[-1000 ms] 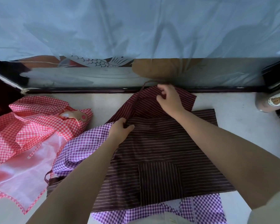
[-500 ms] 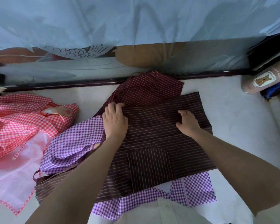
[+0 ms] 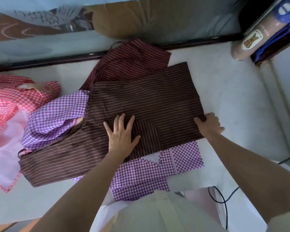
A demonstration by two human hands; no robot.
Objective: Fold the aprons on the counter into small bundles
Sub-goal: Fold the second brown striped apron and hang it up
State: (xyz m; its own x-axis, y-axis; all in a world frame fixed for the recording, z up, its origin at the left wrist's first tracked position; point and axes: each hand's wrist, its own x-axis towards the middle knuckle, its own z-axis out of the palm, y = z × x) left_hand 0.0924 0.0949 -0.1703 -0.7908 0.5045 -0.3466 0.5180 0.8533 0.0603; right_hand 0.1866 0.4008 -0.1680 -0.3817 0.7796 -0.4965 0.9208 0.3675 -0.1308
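A dark maroon striped apron [image 3: 144, 97] lies spread on the white counter [image 3: 233, 101], its bib folded up near the back wall. My left hand [image 3: 121, 136] presses flat on it beside the square pocket, fingers straight and spread. My right hand [image 3: 208, 125] grips the apron's right edge, thumb on top and fingers curled under the cloth. A purple checked apron [image 3: 55, 118] lies beneath it, showing at the left and at the front. A red checked apron [image 3: 8, 101] with a pink lining is heaped at the far left.
A brown cylindrical bottle [image 3: 251, 39] with a dog label lies at the back right beside blue items. A dark ledge [image 3: 40, 62] and plastic-covered wall run along the back. A black cable [image 3: 224, 198] hangs off the counter's front right.
My left hand slid from the apron's upper left down to the middle by the pocket. My right hand moved out to the right edge and took hold of it. The view tilted downward.
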